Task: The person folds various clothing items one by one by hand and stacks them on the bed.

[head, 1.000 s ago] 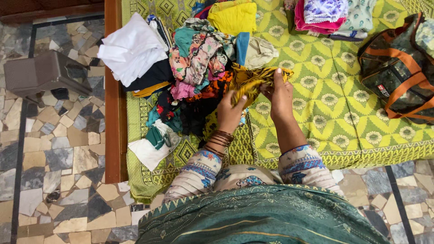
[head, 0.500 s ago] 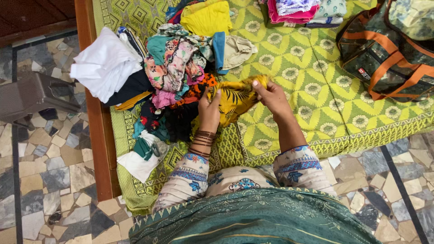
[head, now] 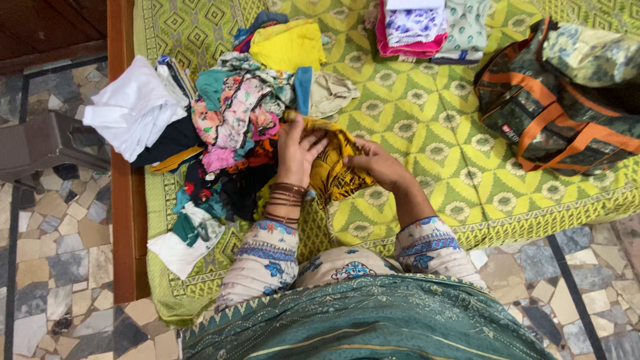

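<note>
A yellow cloth with black print (head: 335, 168) lies bunched on the green patterned bedsheet (head: 440, 127) in front of me. My left hand (head: 297, 148), with brown bangles on the wrist, presses on its upper left part. My right hand (head: 377, 162) grips its right edge. Just left of my hands sits a heap of mixed coloured clothes (head: 233, 127), touching the yellow cloth.
White cloth (head: 133, 107) lies at the heap's left by the wooden bed edge (head: 123, 220). A yellow garment (head: 288, 45) and folded clothes (head: 427, 27) sit at the back. A camouflage bag with orange straps (head: 560, 100) is at right. A grey stool (head: 47, 143) stands on the mosaic floor.
The yellow cloth, held up and spread between both hands, has been lowered onto the bedsheet and bunched. My left hand now rests flat on it; the view shifted left.
</note>
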